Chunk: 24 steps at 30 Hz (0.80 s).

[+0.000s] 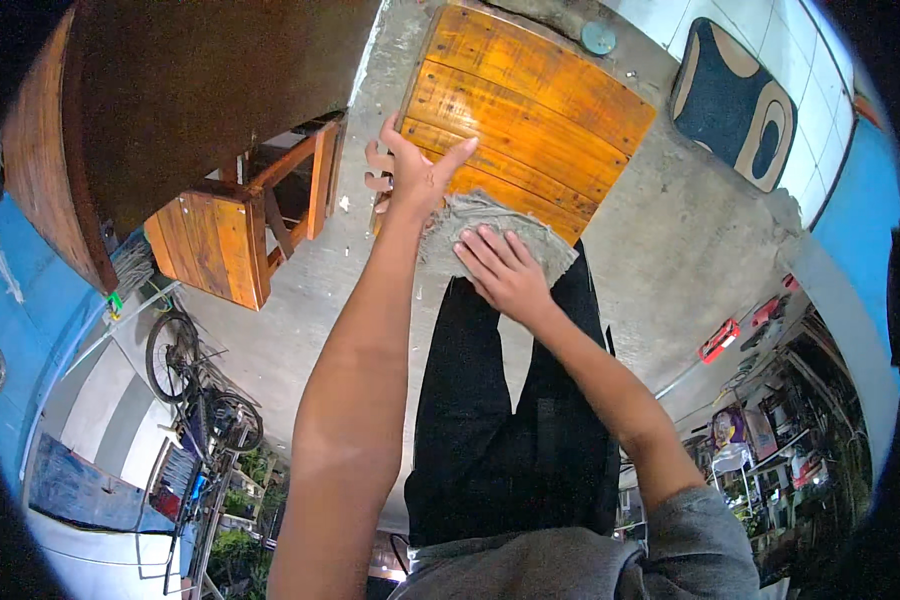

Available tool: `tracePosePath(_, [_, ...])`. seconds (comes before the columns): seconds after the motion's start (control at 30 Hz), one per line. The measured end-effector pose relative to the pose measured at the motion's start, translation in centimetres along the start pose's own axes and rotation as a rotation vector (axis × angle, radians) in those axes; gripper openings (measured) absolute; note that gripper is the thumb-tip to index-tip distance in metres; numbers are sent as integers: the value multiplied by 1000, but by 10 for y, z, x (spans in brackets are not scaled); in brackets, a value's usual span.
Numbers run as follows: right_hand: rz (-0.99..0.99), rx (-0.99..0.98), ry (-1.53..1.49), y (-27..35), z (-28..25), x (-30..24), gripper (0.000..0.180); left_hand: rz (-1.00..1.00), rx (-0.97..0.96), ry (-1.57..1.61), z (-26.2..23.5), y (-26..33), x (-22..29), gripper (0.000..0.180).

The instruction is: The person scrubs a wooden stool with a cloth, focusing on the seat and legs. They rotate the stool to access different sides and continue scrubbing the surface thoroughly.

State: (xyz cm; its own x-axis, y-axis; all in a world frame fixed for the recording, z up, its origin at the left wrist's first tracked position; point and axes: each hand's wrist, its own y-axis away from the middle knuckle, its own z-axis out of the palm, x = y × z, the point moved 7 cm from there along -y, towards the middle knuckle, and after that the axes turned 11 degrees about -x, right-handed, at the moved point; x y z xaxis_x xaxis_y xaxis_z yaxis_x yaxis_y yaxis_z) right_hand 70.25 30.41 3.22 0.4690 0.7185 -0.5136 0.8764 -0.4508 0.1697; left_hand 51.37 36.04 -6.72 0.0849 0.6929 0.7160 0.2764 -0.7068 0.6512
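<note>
An orange-brown varnished wooden tabletop (530,100) of several planks lies in front of me, set at an angle. My left hand (425,175) grips its left edge, the thumb over the top face and the other fingers bent around the side. Close to my knees, a frayed grey cloth (450,222) sits along the near edge of the tabletop. My right hand (507,268) lies flat on the cloth, its fingers stretched out and slightly apart. Whatever is beneath the cloth is hidden.
Left of the tabletop stands a small wooden stool (215,240), beside a large brown wooden panel (200,80). A round blue-green lid (598,38) and a dark patterned mat (720,100) are at the far right. A bicycle (200,390) stands lower left; cluttered shelves (770,450) line the right.
</note>
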Motion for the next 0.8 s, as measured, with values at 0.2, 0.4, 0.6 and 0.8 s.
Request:
tracePosePath(0.2, [466,296,135,-44,-89,129,58,7,-6,23,-5,8,15,115])
tracePosePath(0.4, [875,479,125,-58,-91,138,62,-41,7,17,3,28,83,108])
tracePosePath(0.6, [367,47,-22,13,3,22,55,-70,85,-33,-3,19,42,104])
tracePosePath(0.8, [628,379,6,-17,-86,148,55,-30,41,100,2,23,59,105])
